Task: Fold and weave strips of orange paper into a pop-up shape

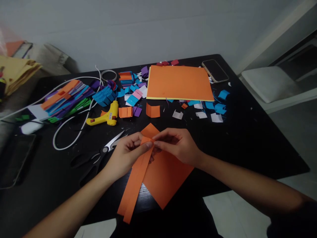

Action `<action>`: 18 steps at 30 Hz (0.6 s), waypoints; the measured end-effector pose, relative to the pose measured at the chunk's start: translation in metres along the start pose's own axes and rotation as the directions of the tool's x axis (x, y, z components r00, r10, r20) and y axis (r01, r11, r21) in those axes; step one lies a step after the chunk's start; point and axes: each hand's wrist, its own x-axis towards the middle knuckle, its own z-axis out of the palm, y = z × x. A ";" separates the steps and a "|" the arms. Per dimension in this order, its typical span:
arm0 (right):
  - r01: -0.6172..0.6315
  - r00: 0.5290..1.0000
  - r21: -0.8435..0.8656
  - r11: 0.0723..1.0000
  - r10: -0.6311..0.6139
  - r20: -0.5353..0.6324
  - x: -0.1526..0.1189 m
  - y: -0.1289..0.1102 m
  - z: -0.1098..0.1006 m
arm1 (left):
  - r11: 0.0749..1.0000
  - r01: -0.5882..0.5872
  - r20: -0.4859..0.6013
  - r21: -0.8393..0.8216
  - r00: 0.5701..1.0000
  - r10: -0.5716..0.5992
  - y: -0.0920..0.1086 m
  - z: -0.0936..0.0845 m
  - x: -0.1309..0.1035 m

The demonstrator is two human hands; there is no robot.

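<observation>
Near the table's front edge, my left hand (127, 153) pinches the upper end of some orange paper strips (135, 188), which hang down toward me, slightly fanned apart at the bottom. My right hand (179, 145) is closed at the same end, thumb and fingertips pressed on the paper beside my left thumb. Beneath both hands an orange paper sheet (164, 180) lies turned cornerwise on the table. Black-handled scissors (105, 149) rest just left of my left hand, blades partly behind it.
A yellow glue gun (109, 115) with a white cable lies behind the scissors. Bundled coloured strips (66, 97) are at the left. Stacked orange sheets (180, 82), a phone (215, 70) and scattered paper pieces (216, 117) occupy the back. Another dark phone-like device (16, 158) lies far left.
</observation>
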 end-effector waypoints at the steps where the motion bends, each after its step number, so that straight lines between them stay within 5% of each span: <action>1: -0.002 1.000 0.002 1.000 0.002 -0.001 0.000 0.000 0.000 | 1.000 -0.002 0.002 0.008 1.000 0.002 0.000 0.000 0.000; 18: 0.084 0.996 -0.067 0.994 -0.085 -0.005 0.001 0.004 -0.003 | 0.998 0.012 -0.026 0.056 1.000 -0.011 0.000 -0.005 -0.001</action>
